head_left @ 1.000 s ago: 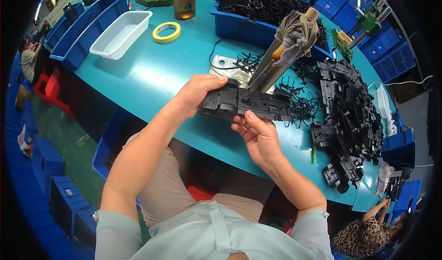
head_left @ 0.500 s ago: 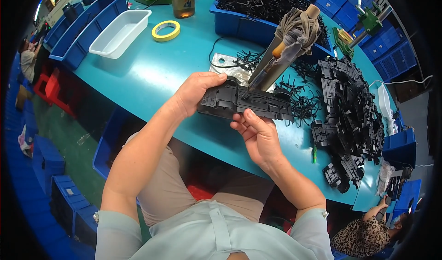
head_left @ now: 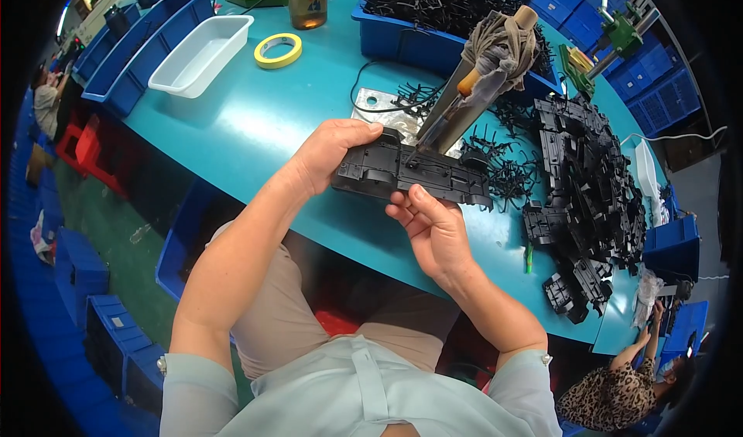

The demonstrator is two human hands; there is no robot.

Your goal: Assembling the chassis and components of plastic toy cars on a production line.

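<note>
A long black moulded plastic part is held between my two hands above the table's near edge. My left hand grips its left end, thumb along the top edge. My right hand pinches the near edge around the middle, thumb on top and fingers curled below. Against the part's upper face comes the thin tip of a tool with an orange handle, fixed to a slanted post wrapped with grey cloth. Behind it lies a silvery metal plate.
Small black pieces lie scattered beside a heap of black moulded parts on the right. A blue bin full of thin black pieces stands behind. Yellow tape and a white tray are at left. Another person sits far right.
My hands and the black part stay nearly in place, the part tilting very slightly. At far right, the other person's arm has risen.
</note>
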